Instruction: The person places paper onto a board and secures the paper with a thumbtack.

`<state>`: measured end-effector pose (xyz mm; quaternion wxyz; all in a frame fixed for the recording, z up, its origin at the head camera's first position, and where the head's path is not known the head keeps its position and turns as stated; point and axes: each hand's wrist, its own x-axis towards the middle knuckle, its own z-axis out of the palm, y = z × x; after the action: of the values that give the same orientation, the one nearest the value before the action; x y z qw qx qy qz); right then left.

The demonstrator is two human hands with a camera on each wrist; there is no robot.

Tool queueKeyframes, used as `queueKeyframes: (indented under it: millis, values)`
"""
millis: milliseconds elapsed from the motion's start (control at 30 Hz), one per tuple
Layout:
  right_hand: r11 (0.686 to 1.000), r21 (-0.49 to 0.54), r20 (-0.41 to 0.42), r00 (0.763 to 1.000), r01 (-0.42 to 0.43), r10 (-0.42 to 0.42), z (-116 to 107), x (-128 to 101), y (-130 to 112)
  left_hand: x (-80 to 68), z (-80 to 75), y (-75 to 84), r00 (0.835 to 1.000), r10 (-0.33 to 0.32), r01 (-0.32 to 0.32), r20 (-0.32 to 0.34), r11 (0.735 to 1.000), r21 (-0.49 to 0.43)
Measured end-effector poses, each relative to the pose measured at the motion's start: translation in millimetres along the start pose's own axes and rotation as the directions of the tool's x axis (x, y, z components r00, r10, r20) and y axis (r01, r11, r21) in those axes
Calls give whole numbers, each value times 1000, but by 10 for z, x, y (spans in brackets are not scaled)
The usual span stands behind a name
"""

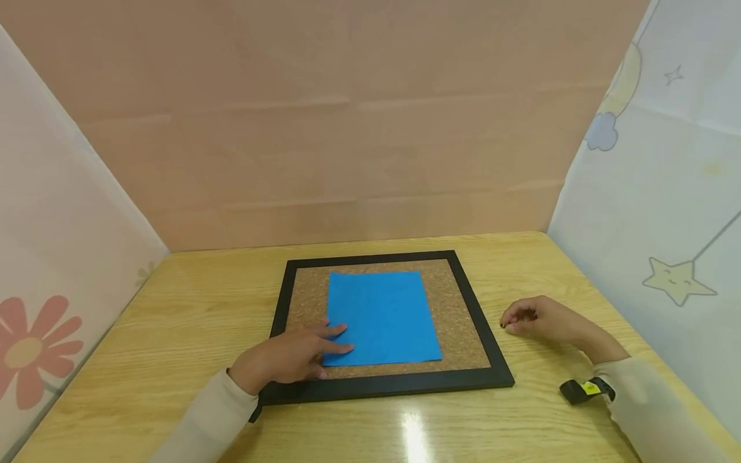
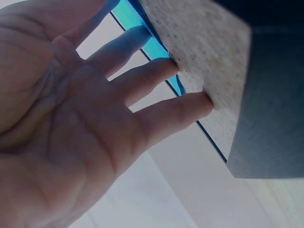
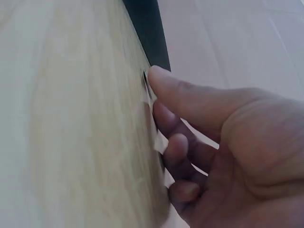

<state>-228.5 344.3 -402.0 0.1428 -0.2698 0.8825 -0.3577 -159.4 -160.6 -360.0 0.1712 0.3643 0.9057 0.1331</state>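
Blue paper (image 1: 382, 317) on cork board (image 1: 457, 334), under left hand (image 1: 292, 357) fingertips.

Under the left grip (image 1: 289, 360), whose straight fingers press flat, lies a blue sheet (image 1: 382, 318) that looks like smooth, matt paper. It rests on a cork board (image 1: 457, 321), grainy, speckled and rough, within a black frame (image 1: 393, 386) of smooth, satin finish. Beneath the right grip (image 1: 544, 320), whose fingers curl round something small and dark, the surface (image 1: 173, 308) is pale wood-grain with a glossy coat that catches the light. Both sleeves (image 1: 654, 411) are soft, matt cloth.
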Motion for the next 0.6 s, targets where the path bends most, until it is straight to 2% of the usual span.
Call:
queueKeyframes:
  millis: [233, 433, 600]
  values:
    - [999, -27, -46, 998, -34, 33, 27, 44, -2, -9, 1, -12, 1000, 6, -6, -11, 1000, -1]
    - [996, -10, -52, 994, -92, 92, 41, 53, 23, -16, 1, -12, 1000, 16, -16, -13, 1000, 1]
    - [994, 2, -57, 993, -108, 108, 50, 49, 33, -17, 9, -10, 1000, 14, -14, -17, 1000, 5]
